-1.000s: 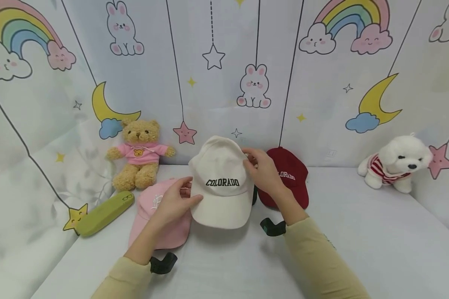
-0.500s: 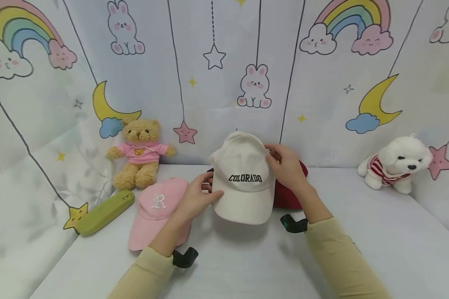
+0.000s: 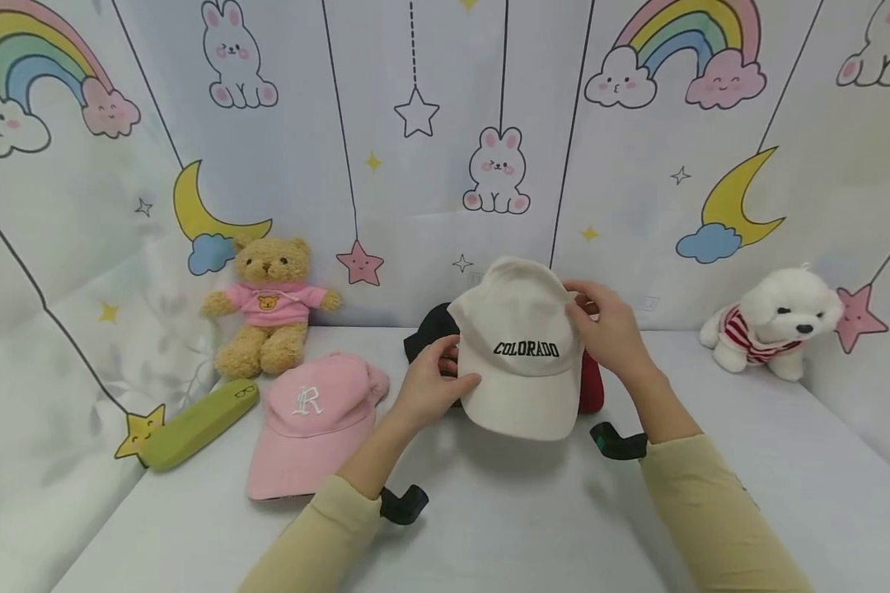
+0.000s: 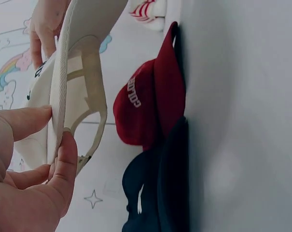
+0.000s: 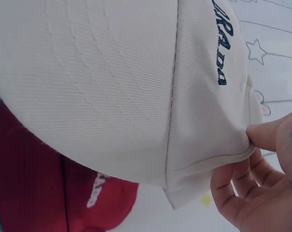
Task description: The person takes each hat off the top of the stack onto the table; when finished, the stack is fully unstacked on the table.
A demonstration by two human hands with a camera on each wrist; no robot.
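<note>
A cream baseball cap [image 3: 522, 354] lettered COLORADO hangs above the table between both hands, its brim toward me. My left hand [image 3: 430, 387] pinches its left edge near the brim, thumb in front and fingers behind. At the cap's right side, my right hand [image 3: 608, 325] grips the crown's edge between thumb and fingers. The left wrist view looks into the hollow underside of the cream cap [image 4: 85, 82]. Behind it on the table sit a dark red cap [image 4: 136, 104] and a dark navy cap [image 4: 158, 188], both mostly hidden in the head view.
A pink cap [image 3: 315, 424] with a white letter lies left of the hands. Farther left are a green oblong case [image 3: 200, 424] and a teddy bear [image 3: 269, 305] in pink. A white plush dog [image 3: 771, 321] sits at the right. A patterned cloth backdrop [image 3: 415, 189] rises behind.
Both hands have carried the cream cap to the right and slightly up, from beside the pink cap to in front of the red one. The dark cap has come into view behind it.
</note>
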